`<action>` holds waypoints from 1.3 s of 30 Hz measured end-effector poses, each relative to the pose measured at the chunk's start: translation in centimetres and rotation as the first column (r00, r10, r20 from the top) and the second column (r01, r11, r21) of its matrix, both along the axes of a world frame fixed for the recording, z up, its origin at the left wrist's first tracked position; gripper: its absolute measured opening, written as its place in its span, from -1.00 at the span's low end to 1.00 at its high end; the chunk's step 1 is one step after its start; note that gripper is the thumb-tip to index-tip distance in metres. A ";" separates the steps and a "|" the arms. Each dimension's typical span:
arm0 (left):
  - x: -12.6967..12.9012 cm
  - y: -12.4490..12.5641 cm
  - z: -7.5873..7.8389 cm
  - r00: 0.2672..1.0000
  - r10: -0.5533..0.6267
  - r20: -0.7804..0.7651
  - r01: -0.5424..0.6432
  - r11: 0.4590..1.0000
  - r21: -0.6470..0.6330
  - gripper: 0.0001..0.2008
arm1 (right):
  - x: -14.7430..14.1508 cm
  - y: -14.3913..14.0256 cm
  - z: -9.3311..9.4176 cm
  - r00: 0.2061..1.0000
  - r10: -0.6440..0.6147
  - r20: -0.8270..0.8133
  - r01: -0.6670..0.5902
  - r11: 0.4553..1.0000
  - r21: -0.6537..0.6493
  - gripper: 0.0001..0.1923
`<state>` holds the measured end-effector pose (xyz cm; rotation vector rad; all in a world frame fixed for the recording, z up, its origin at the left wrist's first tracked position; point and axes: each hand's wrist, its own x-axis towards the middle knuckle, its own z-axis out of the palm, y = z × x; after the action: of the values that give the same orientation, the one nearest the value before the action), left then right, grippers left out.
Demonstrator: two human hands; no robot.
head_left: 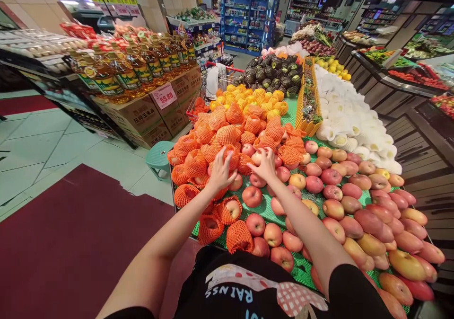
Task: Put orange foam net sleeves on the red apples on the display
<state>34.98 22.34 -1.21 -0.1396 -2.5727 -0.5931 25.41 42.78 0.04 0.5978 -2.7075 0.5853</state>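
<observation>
My left hand (220, 171) curves its fingers and thumb around the near side of an apple in an orange foam net (232, 156). Close by on the right, my right hand (266, 166) has its thumb and fingers around a bare, pale red apple (256, 158). Both hands are over the middle of the fruit display. Piled behind and to the left are more apples in orange nets (227, 135). Bare apples (252, 196) lie on the green mat (264, 208) below and between my forearms. The undersides of the held fruit are hidden.
Mangoes (371, 244) and white foam-wrapped fruit (342, 103) lie right. Yellow-netted fruit (248, 96) and dark-netted fruit (273, 70) sit farther back. A green stool (159, 154) stands at the left edge, near boxes (145, 115) topped with oil bottles (131, 70).
</observation>
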 end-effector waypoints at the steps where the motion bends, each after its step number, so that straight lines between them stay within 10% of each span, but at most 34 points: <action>1: 0.7 -0.2 -0.1 0.994 -0.103 0.036 0.105 0.992 -0.063 -0.30 | -0.5 1.3 0.2 0.998 -0.061 -0.025 0.060 0.998 -0.016 -0.44; 5: 2.2 -1.2 0.0 0.857 -0.413 0.309 0.483 0.853 -0.199 -0.43 | -2.8 6.5 0.7 0.990 -0.139 -0.040 0.141 0.989 0.043 -0.56; 13: -0.4 -1.2 1.0 0.781 -0.418 0.463 0.551 0.811 -0.197 -0.21 | -3.5 11.4 3.7 0.994 -0.065 -0.087 0.082 0.975 0.206 -0.75; 21: -1.0 0.8 3.5 0.754 -0.381 0.535 0.592 0.747 -0.304 -0.41 | 7.5 13.6 4.8 0.860 -0.264 -0.437 0.294 0.956 0.000 -0.71; 28: 4.3 2.6 4.8 0.870 -0.345 0.352 0.385 0.922 -0.045 -0.21 | 18.5 19.0 0.9 0.839 -0.312 -0.447 0.298 0.949 -0.102 -0.58; 33: 8.1 7.4 3.6 0.816 -0.497 0.295 0.456 0.867 0.200 -0.18 | 22.2 21.0 -0.7 0.855 -0.348 -0.384 0.335 0.937 -0.104 -0.64; 39: 9.1 12.6 -0.2 0.746 -0.532 0.401 0.499 0.845 0.192 -0.18 | 24.1 19.5 -1.5 0.925 -0.358 -0.127 0.318 0.912 -0.260 -0.81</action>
<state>44.10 34.91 -1.39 -0.8064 -2.9491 -1.0220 49.54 62.26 -1.48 0.1029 -2.4491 0.7093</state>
